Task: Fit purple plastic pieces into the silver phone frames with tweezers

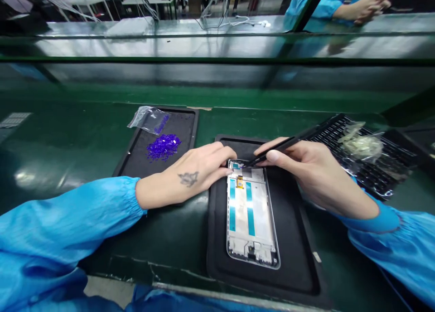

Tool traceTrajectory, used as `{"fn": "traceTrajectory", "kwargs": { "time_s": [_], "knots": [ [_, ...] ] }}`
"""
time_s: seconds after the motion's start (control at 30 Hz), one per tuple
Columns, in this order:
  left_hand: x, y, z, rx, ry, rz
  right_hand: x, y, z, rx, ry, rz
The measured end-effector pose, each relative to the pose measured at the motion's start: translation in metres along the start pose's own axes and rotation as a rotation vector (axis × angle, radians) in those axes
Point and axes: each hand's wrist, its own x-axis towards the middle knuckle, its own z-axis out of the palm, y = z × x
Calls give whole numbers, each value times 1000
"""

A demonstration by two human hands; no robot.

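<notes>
Tweezers [278,148] at work on the top end of a phone frame [249,212]

Well left of the phone frame, one black mat [181,121] holds one clear bag [146,120] and a heap of blue chips [163,147], too many to count. Nearer the frame, the left hand [193,173] lies open, not gripping, its fingers flat against the frame's top end; steadying it that way keeps the work from sliding. The frame sits on a second black mat [295,266]. Just right of its top corner, the right hand [306,176] grasps the single pair of tweezers, tip held low and close. Farther right of the frame, one black rack [384,173] carries one crumpled plastic bag [360,142].
</notes>
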Motion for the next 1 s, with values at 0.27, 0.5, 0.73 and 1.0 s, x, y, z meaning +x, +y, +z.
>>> {"fn": "traceTrajectory", "kwargs": {
  "time_s": [0.27,0.5,0.73,1.0],
  "knots": [
    [1,12,7,116,-81,83,-3,0,9,155,-101,74],
    [5,13,-1,-247,-20,-235,-12,-14,10,-225,50,-115],
    [10,19,-6,-275,-70,-317,-18,-23,16,-385,52,-238],
    [10,21,-5,-251,-68,-300,-16,-26,20,-343,34,-188]
  ]
}}
